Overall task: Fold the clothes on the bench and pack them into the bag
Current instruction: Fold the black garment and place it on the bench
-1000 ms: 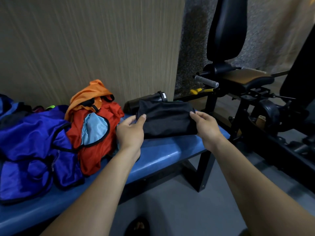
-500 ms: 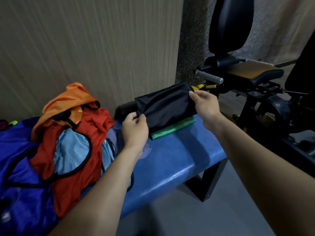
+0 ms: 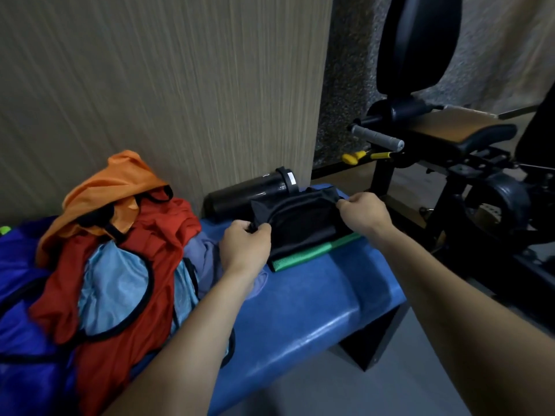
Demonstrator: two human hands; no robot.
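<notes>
Over the tabletop [image 3: 300, 310], your hands [image 3: 244, 246] [image 3: 365, 213] pinched the bag [image 3: 303, 226] mouth apart; a slipped grip could let it close.

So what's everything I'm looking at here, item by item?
black bag: one, black, on the bench's right end, mouth pulled open.
green folded cloth: one, green, lying under the bag.
black bottle: one, black, on its side behind the bag, against the wall.
orange garment: one, orange, top of the pile at left.
red and light blue vest: one, red with light blue panels, black trim, in the pile.
blue garment: at least one, blue, far left.
bench: one, blue padded.
exercise machine: one, black, at right.
left hand: pinches the bag's left edge.
right hand: pinches its right edge.
</notes>
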